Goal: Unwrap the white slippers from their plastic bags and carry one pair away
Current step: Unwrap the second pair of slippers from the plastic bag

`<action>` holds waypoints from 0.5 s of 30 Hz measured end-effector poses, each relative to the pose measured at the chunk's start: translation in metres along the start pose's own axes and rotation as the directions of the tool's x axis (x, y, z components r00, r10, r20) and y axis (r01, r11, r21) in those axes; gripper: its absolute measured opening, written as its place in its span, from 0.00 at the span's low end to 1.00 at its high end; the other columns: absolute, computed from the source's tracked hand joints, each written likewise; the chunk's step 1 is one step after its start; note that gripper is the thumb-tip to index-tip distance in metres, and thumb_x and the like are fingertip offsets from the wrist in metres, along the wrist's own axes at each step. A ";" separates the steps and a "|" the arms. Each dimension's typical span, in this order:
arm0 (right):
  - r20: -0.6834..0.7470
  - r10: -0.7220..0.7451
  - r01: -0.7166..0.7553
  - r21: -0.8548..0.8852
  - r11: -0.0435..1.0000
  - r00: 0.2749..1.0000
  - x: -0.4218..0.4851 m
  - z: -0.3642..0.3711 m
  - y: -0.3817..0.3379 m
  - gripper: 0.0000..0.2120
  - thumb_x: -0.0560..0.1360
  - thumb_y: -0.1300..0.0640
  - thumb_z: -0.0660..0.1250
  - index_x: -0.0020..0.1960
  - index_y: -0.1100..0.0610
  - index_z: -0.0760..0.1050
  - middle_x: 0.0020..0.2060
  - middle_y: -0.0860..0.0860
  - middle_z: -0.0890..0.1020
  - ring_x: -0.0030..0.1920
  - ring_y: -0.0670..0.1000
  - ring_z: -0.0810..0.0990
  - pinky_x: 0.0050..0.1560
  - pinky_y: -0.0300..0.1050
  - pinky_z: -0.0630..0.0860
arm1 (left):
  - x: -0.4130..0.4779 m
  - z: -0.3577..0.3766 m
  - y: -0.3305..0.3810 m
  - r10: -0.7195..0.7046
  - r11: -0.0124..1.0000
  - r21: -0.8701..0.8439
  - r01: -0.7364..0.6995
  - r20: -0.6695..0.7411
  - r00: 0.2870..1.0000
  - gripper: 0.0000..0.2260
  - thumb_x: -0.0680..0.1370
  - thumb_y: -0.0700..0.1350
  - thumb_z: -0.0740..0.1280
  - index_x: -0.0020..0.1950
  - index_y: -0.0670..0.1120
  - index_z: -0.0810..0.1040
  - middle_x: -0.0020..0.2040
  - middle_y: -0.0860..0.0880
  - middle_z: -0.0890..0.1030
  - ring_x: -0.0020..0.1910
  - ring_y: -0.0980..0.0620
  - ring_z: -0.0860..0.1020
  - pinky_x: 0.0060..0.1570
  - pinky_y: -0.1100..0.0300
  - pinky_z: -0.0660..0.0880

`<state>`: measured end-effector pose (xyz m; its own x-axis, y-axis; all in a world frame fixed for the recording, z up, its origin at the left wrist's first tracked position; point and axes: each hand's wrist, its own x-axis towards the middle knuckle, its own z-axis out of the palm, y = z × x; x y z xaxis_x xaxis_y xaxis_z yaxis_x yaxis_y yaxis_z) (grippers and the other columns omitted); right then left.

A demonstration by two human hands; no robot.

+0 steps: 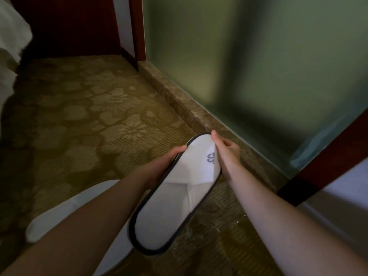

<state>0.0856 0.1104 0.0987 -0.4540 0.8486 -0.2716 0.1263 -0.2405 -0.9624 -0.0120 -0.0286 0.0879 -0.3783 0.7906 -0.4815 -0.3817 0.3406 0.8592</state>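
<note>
A white slipper (171,200) with a dark rim and a blue logo on its toe cover is held above the carpet, toe pointing away from me. My left hand (159,166) grips its left edge near the toe. My right hand (227,150) pinches the toe cover at the front right. Two more white slippers lie on the carpet below: one (65,212) under my left forearm, another (113,257) partly hidden beneath the held slipper. A clear plastic bag (225,232) lies on the carpet under my right forearm.
Patterned yellow-green carpet (83,116) covers the floor. A marble sill (179,104) runs along a frosted glass wall (258,66) on the right. Dark wood frames stand at the back (137,32) and right (322,158). White bedding (10,46) hangs at the left.
</note>
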 end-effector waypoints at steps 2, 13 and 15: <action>-0.029 -0.004 0.003 -0.034 0.999 1.000 0.002 0.000 0.000 0.12 0.72 0.47 0.69 0.47 0.55 0.75 0.42 0.52 0.81 0.39 0.48 0.78 0.32 0.40 0.72 | -0.005 -0.005 0.006 -0.055 0.992 0.116 0.056 -0.011 0.998 0.17 0.77 0.59 0.58 0.43 0.48 0.80 0.27 0.50 0.84 0.28 0.54 0.81 0.36 0.63 0.74; 0.229 0.137 -0.106 -0.143 0.984 0.964 0.005 0.020 0.020 0.28 0.70 0.46 0.70 0.67 0.52 0.66 0.53 0.53 0.77 0.45 0.51 0.78 0.41 0.46 0.77 | -0.003 -0.013 0.012 0.033 0.986 -0.136 -0.095 -0.400 0.916 0.17 0.79 0.53 0.59 0.64 0.46 0.73 0.53 0.44 0.80 0.47 0.47 0.78 0.45 0.57 0.74; 0.289 0.162 -0.111 -0.185 0.976 0.944 0.004 0.026 0.027 0.28 0.71 0.49 0.70 0.67 0.52 0.64 0.50 0.53 0.76 0.42 0.51 0.78 0.36 0.43 0.74 | 0.006 -0.016 0.008 0.027 0.969 -0.200 -0.146 -0.502 0.865 0.23 0.78 0.54 0.61 0.69 0.44 0.70 0.64 0.43 0.77 0.57 0.44 0.77 0.56 0.53 0.74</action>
<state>0.0642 0.0948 0.0721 -0.6625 0.6256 -0.4119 0.3369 -0.2423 -0.9098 -0.0303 -0.0295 0.0892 -0.7603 0.4374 -0.4802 -0.4836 0.1124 0.8681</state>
